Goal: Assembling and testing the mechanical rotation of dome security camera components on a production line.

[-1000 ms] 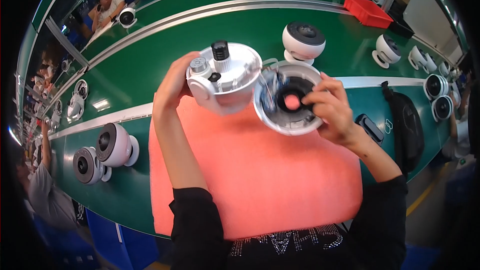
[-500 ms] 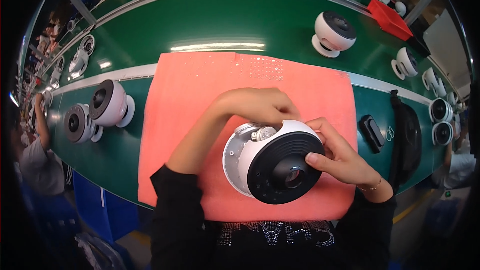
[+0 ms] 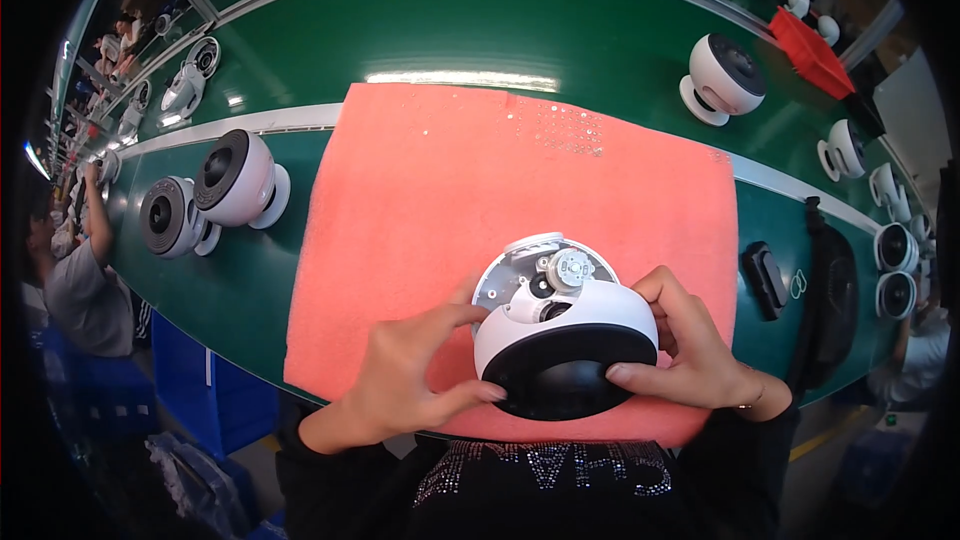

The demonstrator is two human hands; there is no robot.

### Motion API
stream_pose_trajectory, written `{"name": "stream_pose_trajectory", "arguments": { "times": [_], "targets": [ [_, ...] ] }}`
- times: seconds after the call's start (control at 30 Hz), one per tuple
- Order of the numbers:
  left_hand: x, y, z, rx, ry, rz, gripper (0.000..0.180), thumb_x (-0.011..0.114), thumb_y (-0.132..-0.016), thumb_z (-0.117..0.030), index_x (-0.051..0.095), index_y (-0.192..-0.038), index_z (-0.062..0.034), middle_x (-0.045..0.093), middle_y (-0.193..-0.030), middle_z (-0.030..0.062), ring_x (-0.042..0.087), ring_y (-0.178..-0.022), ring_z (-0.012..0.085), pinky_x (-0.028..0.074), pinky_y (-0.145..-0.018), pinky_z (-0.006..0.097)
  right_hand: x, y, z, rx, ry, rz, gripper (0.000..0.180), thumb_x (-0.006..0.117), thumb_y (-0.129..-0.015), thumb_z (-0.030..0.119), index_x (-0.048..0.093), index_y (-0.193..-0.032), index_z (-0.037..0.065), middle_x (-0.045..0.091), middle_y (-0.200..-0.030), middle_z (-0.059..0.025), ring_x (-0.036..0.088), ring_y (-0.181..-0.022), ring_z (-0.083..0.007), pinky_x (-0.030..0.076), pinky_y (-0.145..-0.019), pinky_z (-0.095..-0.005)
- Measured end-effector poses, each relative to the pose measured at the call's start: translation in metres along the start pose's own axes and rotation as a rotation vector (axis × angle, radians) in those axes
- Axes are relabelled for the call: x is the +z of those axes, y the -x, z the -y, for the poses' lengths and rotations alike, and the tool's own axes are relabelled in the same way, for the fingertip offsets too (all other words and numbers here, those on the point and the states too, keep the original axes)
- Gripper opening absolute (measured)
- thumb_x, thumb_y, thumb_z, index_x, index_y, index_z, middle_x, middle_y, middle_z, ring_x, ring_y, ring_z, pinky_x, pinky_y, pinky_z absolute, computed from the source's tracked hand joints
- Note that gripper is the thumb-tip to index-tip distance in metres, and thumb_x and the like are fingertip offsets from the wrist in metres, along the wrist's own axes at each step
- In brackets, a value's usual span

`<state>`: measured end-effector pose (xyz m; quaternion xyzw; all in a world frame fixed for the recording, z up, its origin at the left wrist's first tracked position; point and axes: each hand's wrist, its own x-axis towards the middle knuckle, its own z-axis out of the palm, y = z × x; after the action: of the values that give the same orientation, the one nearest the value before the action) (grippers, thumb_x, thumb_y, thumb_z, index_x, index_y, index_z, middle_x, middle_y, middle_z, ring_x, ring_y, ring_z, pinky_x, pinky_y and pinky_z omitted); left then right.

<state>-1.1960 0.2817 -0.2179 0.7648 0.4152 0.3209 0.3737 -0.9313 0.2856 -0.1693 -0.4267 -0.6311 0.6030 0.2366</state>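
A white dome camera (image 3: 563, 345) with a black front face rests low on an orange-pink mat (image 3: 520, 210), close to my chest. Its open white base with small metal parts points away from me. My left hand (image 3: 410, 375) grips its left side, thumb under the black face and a finger on the white shell. On the other side, my right hand (image 3: 685, 350) cups the shell, with the thumb pressed on the black face.
The mat lies on a green conveyor bench (image 3: 560, 30). Two finished white cameras (image 3: 210, 195) stand at the left, more (image 3: 722, 77) at the right and far edges. A red tray (image 3: 815, 52) and a black device (image 3: 765, 278) are at the right. Another person (image 3: 80, 270) works at the left.
The camera's two halves, held apart above the mat a second ago, are now joined. I have brought the unit down toward me and tilted its black face more downward.
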Motion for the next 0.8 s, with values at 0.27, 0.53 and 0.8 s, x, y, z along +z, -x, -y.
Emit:
{"name": "stream_pose_trajectory", "arguments": {
  "times": [0.27,0.53,0.8],
  "targets": [
    [0.01,0.011,0.018,0.203,-0.213,0.2,0.06,0.054,-0.08,-0.05,0.055,-0.113,0.0002,0.017,-0.137,0.0355,0.024,-0.126,0.0503,0.035,-0.096,0.048,0.002,-0.002,-0.008,0.058,-0.35,-0.132,0.041,0.066,-0.081,0.016,0.037,-0.106,0.003,0.056,-0.094,-0.008,0.056,-0.086,-0.0083,0.047,-0.065,-0.0216],
    [-0.016,-0.017,0.015,0.124,0.064,0.127,0.062,0.072,-0.068,-0.042,0.058,-0.106,0.005,0.033,-0.13,0.0352,0.054,-0.104,0.0405,0.046,-0.085,0.038,0.007,-0.016,0.0,0.051,-0.03,-0.087,0.045,0.071,-0.075,0.018,0.041,-0.104,0.001,0.059,-0.091,-0.0126,0.062,-0.082,-0.0165,0.052,-0.067,-0.026],
    [-0.02,-0.03,-0.005,-0.008,-0.116,0.128,0.044,0.077,-0.063,-0.036,0.063,-0.079,0.0025,0.062,-0.065,0.0153,0.062,-0.053,0.0251,0.049,-0.051,0.03,0.0,-0.033,0.002,-0.178,0.433,-0.252,0.031,0.07,-0.073,0.026,0.053,-0.07,0.001,0.052,-0.058,-0.0109,0.052,-0.049,-0.0204,0.04,-0.044,-0.0302]
  ]
}}
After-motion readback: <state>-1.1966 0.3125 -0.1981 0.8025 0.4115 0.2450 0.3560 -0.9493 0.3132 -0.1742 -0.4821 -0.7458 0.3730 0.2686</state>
